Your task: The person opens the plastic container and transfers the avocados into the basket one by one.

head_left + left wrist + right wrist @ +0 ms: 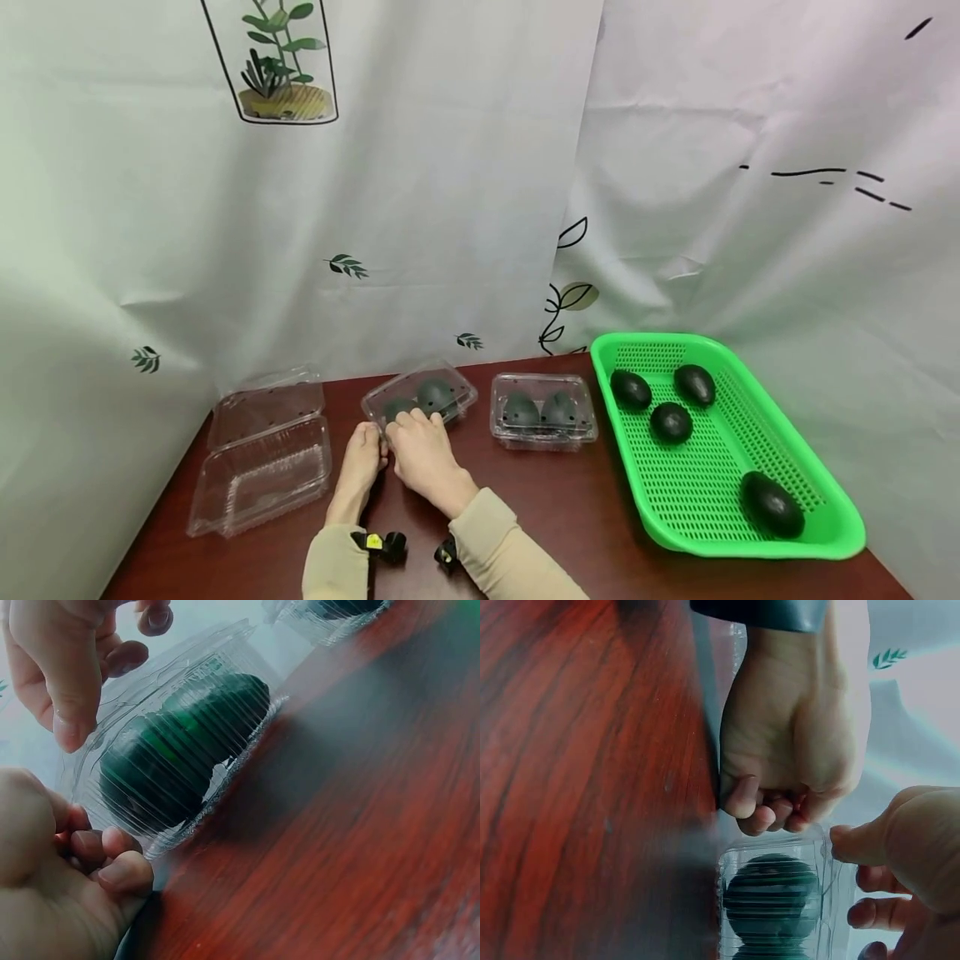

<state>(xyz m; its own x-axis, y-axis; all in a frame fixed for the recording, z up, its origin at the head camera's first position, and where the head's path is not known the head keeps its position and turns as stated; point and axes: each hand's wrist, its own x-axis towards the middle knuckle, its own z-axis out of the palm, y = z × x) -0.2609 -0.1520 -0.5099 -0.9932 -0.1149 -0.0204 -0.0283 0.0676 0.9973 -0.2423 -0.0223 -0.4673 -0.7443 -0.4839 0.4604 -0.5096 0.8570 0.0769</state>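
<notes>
A clear plastic clamshell box [422, 398] with two dark avocados inside lies on the red-brown table [570, 517]. Both hands are at its near edge. My left hand [367, 440] has its fingers curled against the box's rim [161, 840], knuckles showing as a fist in the right wrist view [780, 814]. My right hand [408, 429] holds the lid's corner, with the thumb [71, 712] pressed on the ribbed lid [187, 742] and the fingers curled behind. The right wrist view shows that thumb [855, 841] touching the box [772, 900] beside an avocado.
A second closed clamshell [543, 411] with two avocados sits to the right. An open, empty clamshell [262, 458] lies at the left. A green mesh basket [705, 492] with several avocados takes up the right side. White curtains hang behind.
</notes>
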